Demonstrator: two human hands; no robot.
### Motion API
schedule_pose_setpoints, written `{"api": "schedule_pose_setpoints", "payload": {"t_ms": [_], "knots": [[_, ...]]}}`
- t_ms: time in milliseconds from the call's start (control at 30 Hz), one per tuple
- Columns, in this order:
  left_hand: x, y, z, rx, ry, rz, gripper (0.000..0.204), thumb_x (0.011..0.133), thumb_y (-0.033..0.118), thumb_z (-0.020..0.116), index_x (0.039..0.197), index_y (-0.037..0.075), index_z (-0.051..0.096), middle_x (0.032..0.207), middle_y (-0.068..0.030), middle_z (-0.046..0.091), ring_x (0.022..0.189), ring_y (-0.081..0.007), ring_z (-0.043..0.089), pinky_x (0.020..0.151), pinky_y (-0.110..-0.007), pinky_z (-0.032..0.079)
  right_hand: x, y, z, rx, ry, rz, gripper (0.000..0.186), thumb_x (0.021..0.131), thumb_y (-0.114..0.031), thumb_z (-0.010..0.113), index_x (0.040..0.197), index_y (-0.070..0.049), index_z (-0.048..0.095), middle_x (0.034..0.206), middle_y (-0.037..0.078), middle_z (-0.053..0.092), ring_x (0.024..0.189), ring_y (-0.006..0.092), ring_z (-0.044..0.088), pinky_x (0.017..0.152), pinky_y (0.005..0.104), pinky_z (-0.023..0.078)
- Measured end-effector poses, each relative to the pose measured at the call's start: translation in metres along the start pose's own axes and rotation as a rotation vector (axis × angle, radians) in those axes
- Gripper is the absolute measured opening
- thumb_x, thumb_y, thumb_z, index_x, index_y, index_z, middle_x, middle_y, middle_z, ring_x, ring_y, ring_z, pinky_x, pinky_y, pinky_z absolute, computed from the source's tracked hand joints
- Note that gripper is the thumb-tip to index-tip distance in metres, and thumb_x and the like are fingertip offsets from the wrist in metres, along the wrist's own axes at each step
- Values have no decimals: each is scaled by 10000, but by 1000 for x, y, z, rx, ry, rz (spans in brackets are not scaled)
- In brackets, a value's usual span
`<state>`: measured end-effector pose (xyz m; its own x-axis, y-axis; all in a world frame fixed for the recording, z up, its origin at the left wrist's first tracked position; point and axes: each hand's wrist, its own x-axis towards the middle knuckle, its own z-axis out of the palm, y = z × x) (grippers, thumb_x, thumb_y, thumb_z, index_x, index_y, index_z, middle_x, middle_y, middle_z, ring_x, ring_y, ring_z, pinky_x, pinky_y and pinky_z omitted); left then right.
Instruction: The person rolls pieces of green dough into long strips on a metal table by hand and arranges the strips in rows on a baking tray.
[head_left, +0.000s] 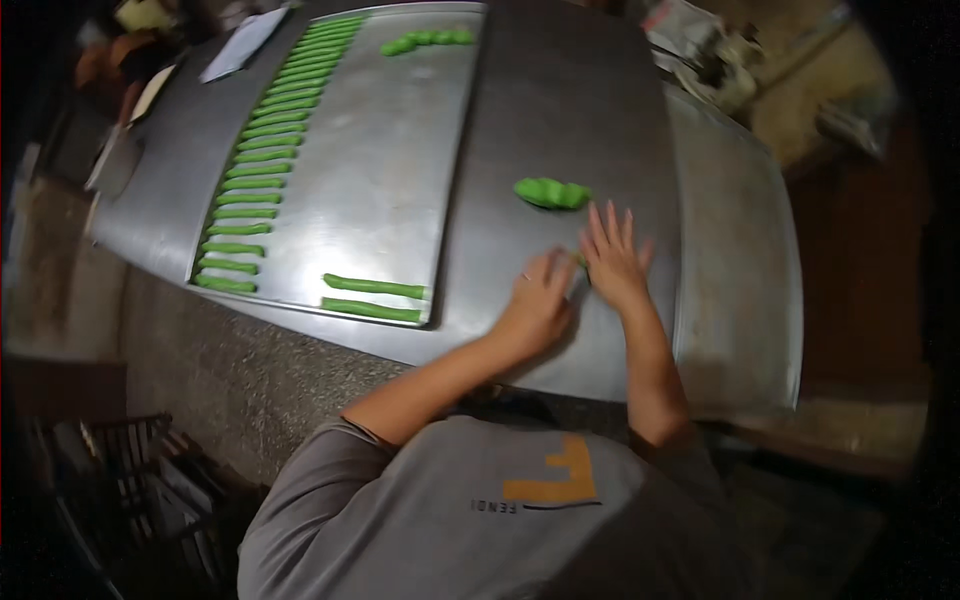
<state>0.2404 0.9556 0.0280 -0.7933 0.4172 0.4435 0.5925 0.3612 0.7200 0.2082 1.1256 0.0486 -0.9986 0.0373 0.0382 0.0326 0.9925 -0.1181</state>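
Observation:
My right hand (615, 262) lies palm down on the metal table, its fingers stretched and spread. Beside it, my left hand (538, 305) is bent low over the tabletop, its fingers smeared by motion. A small bit of green dough (580, 260) shows between the two hands, mostly hidden by them. Just beyond my right fingertips rests a lumpy piece of green dough (552, 193). On the metal tray (370, 170) to the left, a long row of thin green dough sticks (260, 155) runs along the left side. Two longer dough strips (372, 300) lie at its near right corner.
Several green dough lumps (427, 40) sit at the tray's far end. A second metal sheet (738, 250) adjoins the table (560, 100) on the right. White paper (243, 45) lies at the far left. Plastic bags (700, 45) stand beyond the table's far right corner.

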Motion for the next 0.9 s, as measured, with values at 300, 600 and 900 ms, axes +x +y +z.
{"api": "schedule_pose_setpoints", "payload": {"t_ms": [300,600,900], "knots": [[63,-7,9,202,-140,64,276,729,44,663,1002,40,626,1016,-147,607,977,-363,561,808,-422,456,-54,50,-26,529,165,-12,313,752,-125,738,1057,-98,674,1114,77,594,963,254,550,839,318,455],[-16,-2,-71,343,-269,59,257,741,103,689,997,99,703,1044,-105,630,1011,-298,558,828,-431,430,-111,39,-28,555,66,-109,134,791,-154,715,869,-45,704,925,47,625,831,179,591,730,304,480],[-1,17,-8,745,-332,24,448,961,275,419,1369,91,429,1484,-97,326,1394,-320,249,1043,-681,153,-72,-23,-16,253,120,-273,582,913,-366,532,1376,-36,408,1458,169,345,1359,305,308,1109,471,218]]}}
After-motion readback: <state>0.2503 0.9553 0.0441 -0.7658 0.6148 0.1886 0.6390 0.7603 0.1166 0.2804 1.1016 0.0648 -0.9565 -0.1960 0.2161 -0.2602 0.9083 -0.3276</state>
